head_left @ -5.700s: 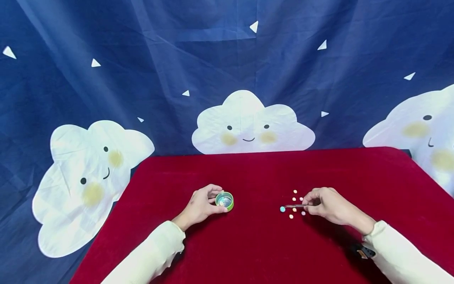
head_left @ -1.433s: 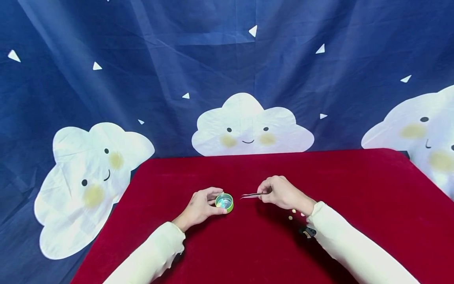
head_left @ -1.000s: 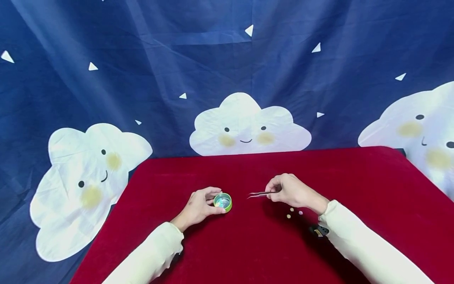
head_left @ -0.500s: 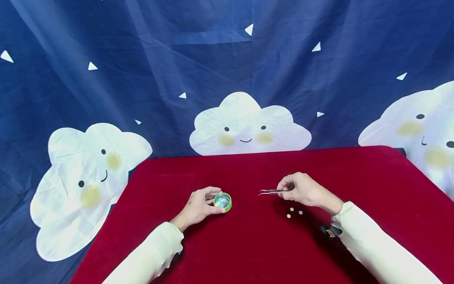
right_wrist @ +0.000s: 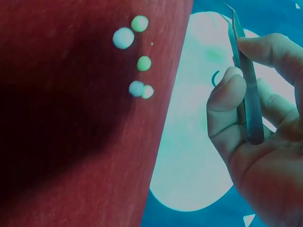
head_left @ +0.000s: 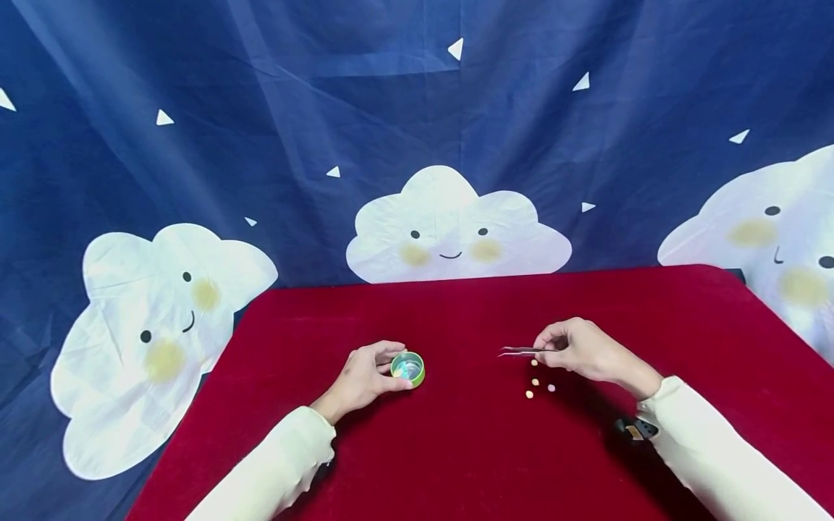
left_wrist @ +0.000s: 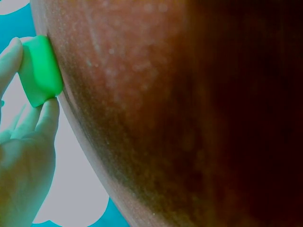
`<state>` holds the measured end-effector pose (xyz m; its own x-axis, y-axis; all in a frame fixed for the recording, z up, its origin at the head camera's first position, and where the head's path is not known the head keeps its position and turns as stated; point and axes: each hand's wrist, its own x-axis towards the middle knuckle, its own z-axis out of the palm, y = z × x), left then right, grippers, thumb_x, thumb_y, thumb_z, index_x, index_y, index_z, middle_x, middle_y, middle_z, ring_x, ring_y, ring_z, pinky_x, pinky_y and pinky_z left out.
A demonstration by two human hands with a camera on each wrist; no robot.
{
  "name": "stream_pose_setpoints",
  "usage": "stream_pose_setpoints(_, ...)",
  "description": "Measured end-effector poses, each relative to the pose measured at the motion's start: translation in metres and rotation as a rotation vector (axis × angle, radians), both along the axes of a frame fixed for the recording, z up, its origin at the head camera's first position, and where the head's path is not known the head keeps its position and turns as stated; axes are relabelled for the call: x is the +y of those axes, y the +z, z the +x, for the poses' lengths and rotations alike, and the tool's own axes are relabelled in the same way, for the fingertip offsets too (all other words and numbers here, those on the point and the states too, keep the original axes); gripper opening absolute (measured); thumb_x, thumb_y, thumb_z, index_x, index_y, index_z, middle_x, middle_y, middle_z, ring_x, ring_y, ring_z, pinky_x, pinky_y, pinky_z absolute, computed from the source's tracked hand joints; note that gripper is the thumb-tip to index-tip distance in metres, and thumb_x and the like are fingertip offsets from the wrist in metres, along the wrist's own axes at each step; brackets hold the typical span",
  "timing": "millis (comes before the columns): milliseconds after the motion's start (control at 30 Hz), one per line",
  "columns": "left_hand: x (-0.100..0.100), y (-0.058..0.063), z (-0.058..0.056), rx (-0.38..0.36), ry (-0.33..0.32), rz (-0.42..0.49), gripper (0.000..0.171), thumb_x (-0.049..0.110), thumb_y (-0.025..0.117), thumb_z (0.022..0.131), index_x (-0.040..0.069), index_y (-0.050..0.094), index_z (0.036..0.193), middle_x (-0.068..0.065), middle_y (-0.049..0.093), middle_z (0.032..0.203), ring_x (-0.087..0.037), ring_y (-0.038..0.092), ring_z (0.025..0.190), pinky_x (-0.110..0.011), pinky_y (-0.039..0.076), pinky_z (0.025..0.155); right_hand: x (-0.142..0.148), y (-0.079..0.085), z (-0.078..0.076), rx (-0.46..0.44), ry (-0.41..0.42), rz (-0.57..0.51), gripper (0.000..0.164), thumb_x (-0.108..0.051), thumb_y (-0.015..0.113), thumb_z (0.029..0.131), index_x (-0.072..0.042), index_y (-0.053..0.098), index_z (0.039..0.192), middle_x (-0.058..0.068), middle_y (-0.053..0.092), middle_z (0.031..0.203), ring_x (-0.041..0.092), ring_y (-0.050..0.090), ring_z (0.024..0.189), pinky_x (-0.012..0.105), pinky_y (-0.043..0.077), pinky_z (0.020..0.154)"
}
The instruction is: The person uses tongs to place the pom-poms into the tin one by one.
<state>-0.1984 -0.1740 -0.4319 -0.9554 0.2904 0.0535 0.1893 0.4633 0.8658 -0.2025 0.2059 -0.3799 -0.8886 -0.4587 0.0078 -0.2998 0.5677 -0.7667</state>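
Note:
My left hand (head_left: 361, 380) grips a small round green tin (head_left: 420, 378) from its left side, thumb in front and fingers behind. The tin's open top shows a silvery inside with a pale blue patch. In the left wrist view, the tin (left_wrist: 45, 71) sits between thumb and fingers at the tabletop. My right hand (head_left: 593, 351) pinches metal tweezers (head_left: 524, 352), their bent tips pointing left, slightly apart with nothing between them. Several small pastel balls (head_left: 529, 394) lie below the tweezers; the right wrist view shows green balls (right_wrist: 144, 63) and bluish ones (right_wrist: 123, 38).
A red cloth (head_left: 456, 449) covers the table. Behind it hangs a blue curtain (head_left: 300, 145) with white smiling clouds (head_left: 456, 210) and small triangles. A dark device (head_left: 638, 430) sits under the right cuff.
The blue ball pinched in the tweezers 5.7 seconds ago is gone from their tips. My right hand has since moved from beside the tin rightward over the balls. The left hand stays put.

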Motion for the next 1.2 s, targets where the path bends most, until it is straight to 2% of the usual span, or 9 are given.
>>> stream_pose_setpoints(433,0.000,0.000,-0.001,-0.003,-0.008,0.000,0.061,0.003,0.090,0.071,-0.006,0.063,0.125,-0.019,0.069,0.119,-0.032,0.069,0.107,-0.039,0.055,0.094,0.017,-0.005,0.001,0.023,-0.031,-0.001,0.008,-0.005,0.076,0.084,-0.002,0.073,0.092,0.002,0.065,0.074,0.009,0.050,0.054,0.023,0.046,0.047)
stream_pose_setpoints(600,0.000,-0.001,-0.001,-0.007,-0.005,-0.001,0.061,0.003,0.090,0.071,-0.005,0.063,0.125,-0.019,0.068,0.119,-0.032,0.068,0.107,-0.040,0.055,0.094,0.025,-0.005,0.000,0.034,-0.063,0.029,0.007,-0.006,0.076,0.084,-0.004,0.073,0.090,-0.001,0.059,0.070,0.010,0.049,0.054,0.023,0.045,0.048)
stream_pose_setpoints(1200,-0.003,-0.003,-0.002,0.001,-0.014,0.007,0.060,0.004,0.090,0.071,-0.004,0.064,0.124,-0.019,0.069,0.119,-0.032,0.069,0.107,-0.039,0.056,0.093,0.044,-0.015,-0.006,0.070,-0.124,0.110,0.006,-0.006,0.076,0.083,-0.005,0.072,0.088,-0.002,0.057,0.068,0.011,0.050,0.053,0.024,0.046,0.048)
